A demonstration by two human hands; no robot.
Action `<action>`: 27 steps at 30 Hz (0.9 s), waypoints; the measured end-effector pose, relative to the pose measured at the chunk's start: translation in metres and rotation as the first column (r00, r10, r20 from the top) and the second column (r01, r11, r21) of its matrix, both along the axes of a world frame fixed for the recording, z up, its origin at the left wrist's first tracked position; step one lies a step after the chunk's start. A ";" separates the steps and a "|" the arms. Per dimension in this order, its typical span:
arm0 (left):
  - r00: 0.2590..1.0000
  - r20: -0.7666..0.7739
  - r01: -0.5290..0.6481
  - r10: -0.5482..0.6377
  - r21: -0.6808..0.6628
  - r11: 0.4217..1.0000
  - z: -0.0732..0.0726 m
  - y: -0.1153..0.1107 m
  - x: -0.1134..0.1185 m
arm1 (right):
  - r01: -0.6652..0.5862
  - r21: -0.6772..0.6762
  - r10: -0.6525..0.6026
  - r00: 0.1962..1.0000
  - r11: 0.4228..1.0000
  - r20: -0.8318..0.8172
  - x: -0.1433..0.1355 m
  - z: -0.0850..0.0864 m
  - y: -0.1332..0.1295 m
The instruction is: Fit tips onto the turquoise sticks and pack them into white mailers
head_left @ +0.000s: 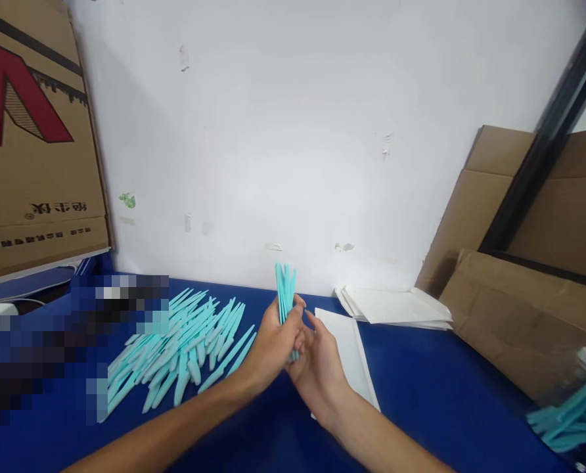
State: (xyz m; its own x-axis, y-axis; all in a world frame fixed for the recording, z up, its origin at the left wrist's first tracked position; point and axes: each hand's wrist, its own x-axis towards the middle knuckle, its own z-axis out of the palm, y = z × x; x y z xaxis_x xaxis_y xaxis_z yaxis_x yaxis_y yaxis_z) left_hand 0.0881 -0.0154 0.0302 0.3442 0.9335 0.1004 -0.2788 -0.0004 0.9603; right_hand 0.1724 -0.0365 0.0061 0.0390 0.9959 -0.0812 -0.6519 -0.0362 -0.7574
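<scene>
Fingers (pixel 293 320) of the left hand (pixel 273 345) squeeze a bunch of blue-green sticks (pixel 284 289).
The bunch stands almost upright above the blue table (pixel 416 394), tips poking up. The right hand (pixel 323 361) is cupped open beside its low ends; I can't tell if they touch its palm. A flat white packet (pixel 355 355) lies partly behind the right hand, and a big loose pile of sticks (pixel 189 348) lies to the left. If the left grip gets loose, a middle stick might slide down and drop, since they look smooth and thin. The tips spread a bit, so uneven squeezing could fan them out more. A quick swing of the left arm (pixel 189 420) could bump the pile.
</scene>
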 end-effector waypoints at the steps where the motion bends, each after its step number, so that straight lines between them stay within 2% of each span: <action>1: 0.989 0.029 0.146 -0.143 -0.122 0.982 0.004 0.003 -0.007 | -0.011 0.035 0.009 0.998 0.999 0.056 0.005 0.004 -0.001; 4: 0.940 0.047 0.338 -0.338 -0.260 0.905 0.009 0.009 -0.027 | -0.085 0.195 0.020 0.949 0.977 0.315 0.019 0.015 -0.003; 6: 0.878 0.047 0.462 -0.476 -0.340 0.819 0.009 0.009 -0.036 | -0.081 0.292 -0.069 0.880 0.953 0.471 0.023 0.018 -0.004; 8: 0.842 0.029 0.507 -0.539 -0.389 0.769 0.007 0.008 -0.039 | -0.062 0.350 -0.154 0.818 0.935 0.554 0.023 0.018 -0.003; 12: 0.867 0.004 0.464 -0.498 -0.370 0.805 0.003 0.005 -0.038 | -0.058 0.385 -0.193 0.791 0.921 0.580 0.021 0.015 0.001; 18: 0.915 -0.049 0.381 -0.401 -0.221 0.898 -0.001 0.004 -0.035 | -0.059 0.320 -0.140 0.813 0.945 0.565 0.027 0.010 0.005; 23: 0.934 -0.036 0.340 -0.357 -0.225 0.913 -0.002 0.005 -0.035 | -0.083 0.321 -0.107 0.840 0.944 0.532 0.030 0.009 0.005; 27: 0.932 -0.008 0.352 -0.364 -0.235 0.906 -0.005 0.005 -0.035 | -0.073 0.315 -0.109 0.844 0.946 0.525 0.029 0.009 0.004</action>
